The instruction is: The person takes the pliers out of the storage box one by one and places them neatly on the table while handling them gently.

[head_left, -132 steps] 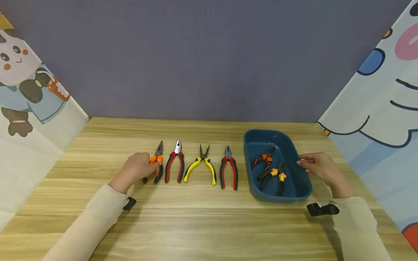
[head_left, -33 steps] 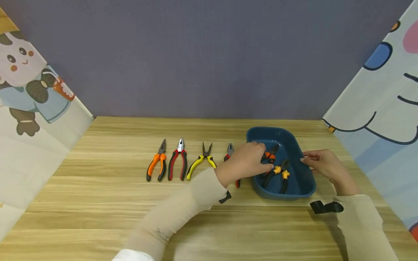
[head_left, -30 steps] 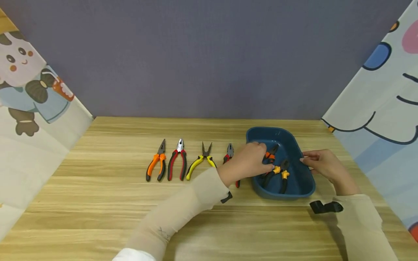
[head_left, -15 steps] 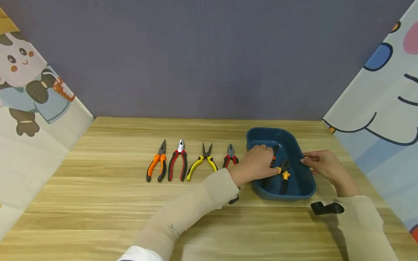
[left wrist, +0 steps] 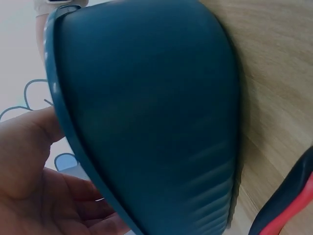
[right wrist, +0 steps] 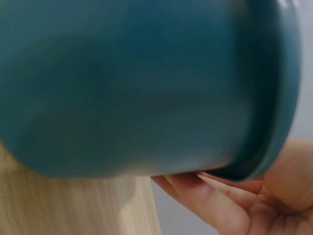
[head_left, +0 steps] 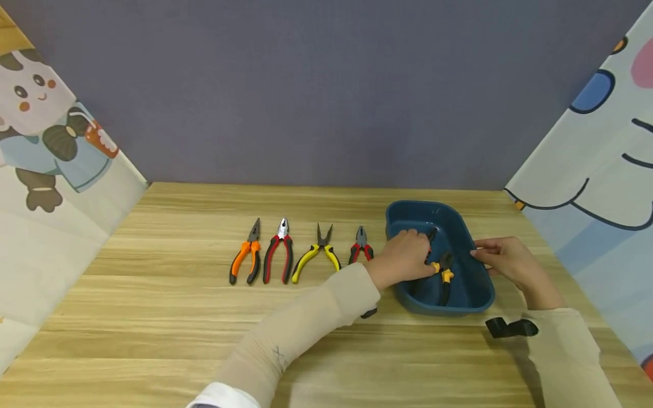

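My left hand [head_left: 405, 255] reaches over the near-left rim of a blue plastic bin [head_left: 466, 309], fingers curled down over the handles of black-and-orange pliers [head_left: 432, 233]; only their dark nose shows clearly. Beside its thumb, in the bin, lie pliers with yellow-and-black handles [head_left: 446, 276]. From the left wrist view, the bin wall [left wrist: 146, 117] hides the fingertips. At the bin's right side my right hand [head_left: 505, 263] pinches the rim, thumb on top. The right wrist view has its fingers [right wrist: 210, 200] under the rim, against the outer wall.
Left of the bin stand in a row orange-and-black pliers [head_left: 246, 258], red-and-black pliers [head_left: 278, 249], yellow long-nose pliers [head_left: 306, 263] and another red-and-black pair [head_left: 361, 243], partly behind my left forearm. A grey panel [head_left: 326, 96] closes off the table's back.
My left hand has let go of the leftmost orange pliers, which stay in the row, and moved right into the bin. The pliers under it have turned slightly. My right hand keeps its place.
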`<act>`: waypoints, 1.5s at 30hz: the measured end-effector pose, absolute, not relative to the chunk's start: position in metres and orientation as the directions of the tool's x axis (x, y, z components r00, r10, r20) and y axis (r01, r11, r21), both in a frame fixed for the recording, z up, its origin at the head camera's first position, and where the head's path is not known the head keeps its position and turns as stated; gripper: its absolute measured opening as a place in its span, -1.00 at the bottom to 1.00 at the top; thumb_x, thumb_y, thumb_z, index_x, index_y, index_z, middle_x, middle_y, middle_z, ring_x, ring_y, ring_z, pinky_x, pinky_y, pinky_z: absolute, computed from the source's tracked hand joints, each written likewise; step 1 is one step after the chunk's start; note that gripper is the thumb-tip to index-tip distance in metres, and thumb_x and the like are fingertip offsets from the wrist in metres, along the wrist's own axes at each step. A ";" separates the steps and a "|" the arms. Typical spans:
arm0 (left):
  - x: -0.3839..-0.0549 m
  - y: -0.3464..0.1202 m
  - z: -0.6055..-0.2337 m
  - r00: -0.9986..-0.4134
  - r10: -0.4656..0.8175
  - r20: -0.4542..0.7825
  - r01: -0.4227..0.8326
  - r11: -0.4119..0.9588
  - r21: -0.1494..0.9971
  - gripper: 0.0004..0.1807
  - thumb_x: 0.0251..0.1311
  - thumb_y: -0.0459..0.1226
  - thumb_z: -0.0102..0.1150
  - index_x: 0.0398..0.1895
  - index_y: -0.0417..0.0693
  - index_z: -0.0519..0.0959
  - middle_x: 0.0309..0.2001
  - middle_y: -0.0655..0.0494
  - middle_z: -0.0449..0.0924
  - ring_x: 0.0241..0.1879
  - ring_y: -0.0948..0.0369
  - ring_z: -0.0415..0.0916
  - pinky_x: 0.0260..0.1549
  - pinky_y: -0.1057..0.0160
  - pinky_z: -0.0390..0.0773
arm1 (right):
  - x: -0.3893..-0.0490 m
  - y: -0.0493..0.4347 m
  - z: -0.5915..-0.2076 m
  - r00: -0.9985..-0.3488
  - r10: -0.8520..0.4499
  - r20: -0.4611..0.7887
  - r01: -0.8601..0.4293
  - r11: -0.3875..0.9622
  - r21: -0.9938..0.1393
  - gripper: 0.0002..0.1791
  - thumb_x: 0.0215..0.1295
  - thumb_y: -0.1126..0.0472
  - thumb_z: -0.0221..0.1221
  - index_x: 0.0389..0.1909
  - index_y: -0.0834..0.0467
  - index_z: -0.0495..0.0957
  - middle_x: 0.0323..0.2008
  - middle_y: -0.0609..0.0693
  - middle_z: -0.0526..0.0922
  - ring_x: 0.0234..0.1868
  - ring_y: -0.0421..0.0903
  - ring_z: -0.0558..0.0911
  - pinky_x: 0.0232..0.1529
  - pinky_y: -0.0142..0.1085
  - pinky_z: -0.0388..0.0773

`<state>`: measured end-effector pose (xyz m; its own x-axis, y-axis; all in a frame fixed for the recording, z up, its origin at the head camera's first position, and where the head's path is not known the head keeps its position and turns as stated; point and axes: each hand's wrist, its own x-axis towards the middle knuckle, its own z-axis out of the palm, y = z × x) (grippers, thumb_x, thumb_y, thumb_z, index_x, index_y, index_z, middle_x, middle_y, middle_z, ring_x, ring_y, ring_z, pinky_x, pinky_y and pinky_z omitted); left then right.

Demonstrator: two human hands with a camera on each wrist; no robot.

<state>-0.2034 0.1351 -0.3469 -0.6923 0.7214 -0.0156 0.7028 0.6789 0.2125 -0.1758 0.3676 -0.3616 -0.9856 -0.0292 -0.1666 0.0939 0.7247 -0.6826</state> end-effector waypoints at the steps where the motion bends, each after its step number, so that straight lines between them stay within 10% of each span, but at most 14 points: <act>1: -0.204 0.136 -0.347 -0.696 0.718 -0.018 0.699 0.683 0.210 -0.68 0.17 0.04 0.19 -0.50 0.02 0.47 -0.42 0.22 0.38 -0.36 0.29 0.29 -0.31 0.37 0.28 | -0.176 0.367 -0.362 -0.986 -0.028 -0.166 0.094 0.723 -0.684 -0.47 0.40 0.22 0.02 0.16 0.61 0.27 0.00 0.48 0.49 -0.16 0.06 0.65 -0.33 -0.20 0.63; 23: -0.215 0.157 -0.367 -0.794 0.595 -0.123 0.579 0.802 0.144 -0.71 0.15 0.06 0.17 -0.41 0.05 0.54 -0.14 0.09 0.47 -0.20 0.20 0.34 -0.44 0.30 0.44 | -0.175 0.367 -0.361 -0.986 -0.026 -0.166 0.094 0.732 -0.675 -0.44 0.41 0.16 0.02 0.18 0.57 0.27 0.04 0.48 0.47 -0.12 0.13 0.63 -0.29 -0.18 0.62; 34: -0.221 0.171 -0.372 -0.836 0.508 -0.205 0.507 0.860 0.065 -0.68 0.15 0.09 0.17 -0.05 0.32 0.61 0.02 0.23 0.51 -0.01 0.21 0.40 -0.12 0.27 0.47 | -0.175 0.366 -0.361 -0.987 -0.024 -0.159 0.092 0.730 -0.677 -0.45 0.41 0.18 0.02 0.18 0.58 0.27 0.04 0.49 0.46 -0.17 0.07 0.65 -0.30 -0.18 0.62; 45: -0.225 0.179 -0.376 -0.857 0.456 -0.238 0.465 0.885 0.020 -0.77 0.13 0.08 0.18 -0.17 0.36 0.64 -0.07 0.33 0.56 -0.10 0.32 0.45 -0.23 0.34 0.48 | -0.176 0.367 -0.361 -0.987 -0.031 -0.160 0.088 0.722 -0.686 -0.45 0.41 0.20 0.02 0.17 0.60 0.26 0.02 0.51 0.47 -0.24 0.00 0.67 -0.34 -0.21 0.63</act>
<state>-0.2245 0.1789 -0.3755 -0.8574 0.4561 -0.2383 0.4651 0.8850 0.0202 -0.1761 0.3672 -0.3613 -0.9867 -0.0311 -0.1596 0.0883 0.7222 -0.6860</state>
